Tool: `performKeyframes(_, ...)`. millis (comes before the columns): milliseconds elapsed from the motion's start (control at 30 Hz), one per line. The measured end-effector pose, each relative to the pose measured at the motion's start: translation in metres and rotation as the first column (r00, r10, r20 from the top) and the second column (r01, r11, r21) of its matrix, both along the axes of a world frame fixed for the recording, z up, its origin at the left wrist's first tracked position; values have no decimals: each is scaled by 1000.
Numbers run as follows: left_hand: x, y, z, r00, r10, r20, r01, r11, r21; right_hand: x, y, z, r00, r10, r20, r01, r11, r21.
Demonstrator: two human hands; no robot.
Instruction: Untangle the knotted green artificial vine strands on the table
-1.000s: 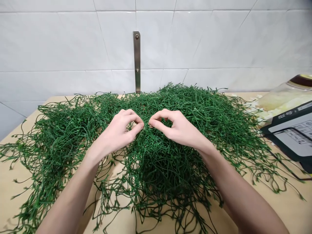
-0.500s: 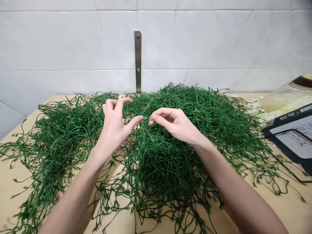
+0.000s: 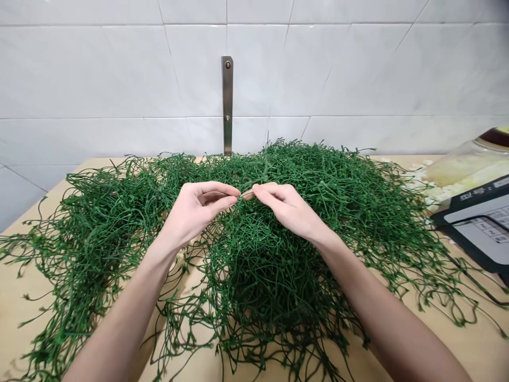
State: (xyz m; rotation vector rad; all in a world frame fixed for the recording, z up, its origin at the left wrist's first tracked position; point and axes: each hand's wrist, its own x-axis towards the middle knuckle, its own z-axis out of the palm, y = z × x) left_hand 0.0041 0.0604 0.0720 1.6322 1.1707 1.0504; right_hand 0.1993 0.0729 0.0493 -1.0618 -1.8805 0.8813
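Observation:
A large tangled heap of thin green plastic stems (image 3: 278,265) with small tufted tips lies under and around both hands. My left hand (image 3: 201,209) is closed in a pinch, thumb against fingers, just above the heap's middle. Opposite it, my right hand (image 3: 284,204) pinches with thumb and index finger, its fingertips almost meeting the left ones. A thin green stem runs between the two pinches, though its ends are hard to make out. Behind the right fingertips a blurred green strand (image 3: 265,164) stands up out of the heap.
The heap covers much of a light wooden table (image 3: 24,289). At the right lie a black-framed white panel (image 3: 477,223) with a black cable and a clear jar (image 3: 461,159) with a dark lid. A metal strip (image 3: 227,106) is screwed to the tiled wall (image 3: 99,69).
My left hand's raised, spread fingers have come down and closed in a pinch against the thumb. My right hand keeps its pinch nearly in place. The view has tilted slightly up.

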Motion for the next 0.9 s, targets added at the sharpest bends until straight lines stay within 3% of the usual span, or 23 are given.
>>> performKeyframes(200,1,-2,2,999,24,-37,-24,1000,-3,-6,-8,6,1000,0,31,-2,999,42)
performKeyframes(433,2,-2,3,1000,-11,-20,10,1000,-28,-7,-6,2,992,23,-126,-29,998,-47)
performKeyframes(600,-1,-1,-1,998,58,-12,-58,998,-32,-7,-6,4,989,58,-134,-58,998,9)
performKeyframes(667,-2,0,-1,997,68,-21,-69,997,-37,-6,-6,3,984,102,-145,-108,994,-34)
performKeyframes(767,-1,-1,-1,997,83,-1,-83,996,-31,-5,-4,0,971,71,-228,-103,986,-132)
performKeyframes(900,0,-1,0,994,106,3,-106,994,-16,-6,-3,-2,987,49,-154,-63,994,-89)
